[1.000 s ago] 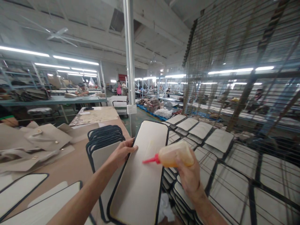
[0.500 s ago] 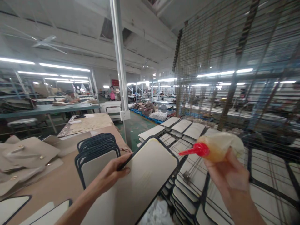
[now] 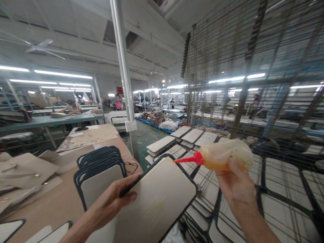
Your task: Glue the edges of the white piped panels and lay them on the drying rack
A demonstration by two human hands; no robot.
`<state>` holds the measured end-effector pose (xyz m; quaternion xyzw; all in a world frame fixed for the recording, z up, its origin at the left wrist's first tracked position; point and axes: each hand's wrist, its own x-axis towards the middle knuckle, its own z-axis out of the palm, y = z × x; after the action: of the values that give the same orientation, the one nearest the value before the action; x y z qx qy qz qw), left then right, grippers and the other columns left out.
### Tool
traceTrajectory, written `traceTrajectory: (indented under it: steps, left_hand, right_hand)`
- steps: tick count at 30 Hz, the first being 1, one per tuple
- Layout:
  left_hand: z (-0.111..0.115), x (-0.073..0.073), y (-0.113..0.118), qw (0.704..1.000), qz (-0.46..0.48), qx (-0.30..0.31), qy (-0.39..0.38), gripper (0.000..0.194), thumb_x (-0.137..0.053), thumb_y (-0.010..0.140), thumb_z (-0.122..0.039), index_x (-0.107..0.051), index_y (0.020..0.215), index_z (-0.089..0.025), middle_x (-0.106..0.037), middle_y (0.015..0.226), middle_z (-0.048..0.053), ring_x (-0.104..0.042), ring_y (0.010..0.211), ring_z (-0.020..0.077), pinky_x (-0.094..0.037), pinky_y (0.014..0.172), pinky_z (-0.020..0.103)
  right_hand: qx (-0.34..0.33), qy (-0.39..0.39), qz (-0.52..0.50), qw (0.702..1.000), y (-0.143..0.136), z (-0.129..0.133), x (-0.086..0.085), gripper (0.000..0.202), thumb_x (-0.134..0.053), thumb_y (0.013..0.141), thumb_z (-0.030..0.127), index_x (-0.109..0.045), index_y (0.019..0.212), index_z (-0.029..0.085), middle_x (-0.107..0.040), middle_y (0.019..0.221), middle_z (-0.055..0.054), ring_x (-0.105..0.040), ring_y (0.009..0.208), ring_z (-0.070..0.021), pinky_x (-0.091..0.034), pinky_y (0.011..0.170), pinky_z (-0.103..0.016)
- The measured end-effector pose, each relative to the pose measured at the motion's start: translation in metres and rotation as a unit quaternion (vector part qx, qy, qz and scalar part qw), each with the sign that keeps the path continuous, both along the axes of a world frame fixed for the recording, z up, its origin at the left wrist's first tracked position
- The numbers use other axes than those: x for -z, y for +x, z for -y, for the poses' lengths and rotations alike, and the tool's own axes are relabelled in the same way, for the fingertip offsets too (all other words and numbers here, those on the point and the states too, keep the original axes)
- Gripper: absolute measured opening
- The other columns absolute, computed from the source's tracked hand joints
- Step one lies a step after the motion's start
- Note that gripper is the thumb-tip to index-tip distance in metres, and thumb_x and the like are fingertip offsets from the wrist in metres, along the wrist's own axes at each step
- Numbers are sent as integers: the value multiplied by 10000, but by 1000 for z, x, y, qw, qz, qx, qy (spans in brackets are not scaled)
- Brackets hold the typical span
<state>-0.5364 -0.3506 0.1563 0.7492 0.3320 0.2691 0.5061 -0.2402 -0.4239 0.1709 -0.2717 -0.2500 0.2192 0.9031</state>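
My left hand point(image 3: 124, 194) grips the dark edge of a pale panel point(image 3: 162, 195), thumb on its face and fingers behind. The panel has rounded corners, a dark border and yellowish streaks on its middle. Wrapped in my right hand point(image 3: 235, 179) is a translucent squeeze bottle point(image 3: 226, 155) with amber liquid inside. Its red nozzle point(image 3: 188, 159) points left, with the tip at the panel's upper edge near the top corner. A stack of similar dark-edged panels point(image 3: 101, 179) stands on the brown table point(image 3: 63, 199), left of the held one.
Beige pieces with metal eyelets point(image 3: 25, 172) lie at the left. Rows of panels point(image 3: 210, 182) rest on a wire rack at the right, below a raised wire grid point(image 3: 222, 67). A metal post point(image 3: 124, 64) with a socket box rises ahead. People sit farther back.
The bottle has moved left and its nozzle has come to the panel's top edge. The held panel shows more of its face, and the view has shifted slightly right.
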Motion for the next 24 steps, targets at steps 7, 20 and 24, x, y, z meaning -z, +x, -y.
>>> traceTrajectory:
  steps: [7, 20, 24]
  left_hand:
    - [-8, 25, 10, 998, 23, -49, 13, 557, -640, 738, -223, -559, 1289, -223, -615, 1242, 43, -469, 1204, 315, -294, 1044, 376]
    - [-14, 14, -5, 994, 71, 38, -77, 525, -707, 662, -277, -652, 1182, -231, -683, 1111, 33, -543, 1103, 345, -410, 946, 391]
    - [-10, 12, -4, 989, 95, 32, -108, 506, -727, 640, -290, -679, 1141, -232, -704, 1041, 27, -587, 1038, 323, -426, 925, 363]
  right_hand:
    - [-7, 18, -71, 997, -16, -2, 23, 373, -807, 593, 287, -679, 941, 255, -692, 911, 26, -637, 840, -155, -531, 776, -261]
    - [-22, -47, -12, 999, 2, 3, 19, 427, -850, 464, 335, -681, 849, 258, -694, 883, -1, -625, 866, -206, -524, 777, -330]
    - [-18, -52, 13, 998, -1, 4, 23, 472, -852, 477, 353, -679, 909, 276, -691, 898, 8, -629, 873, -213, -510, 795, -333]
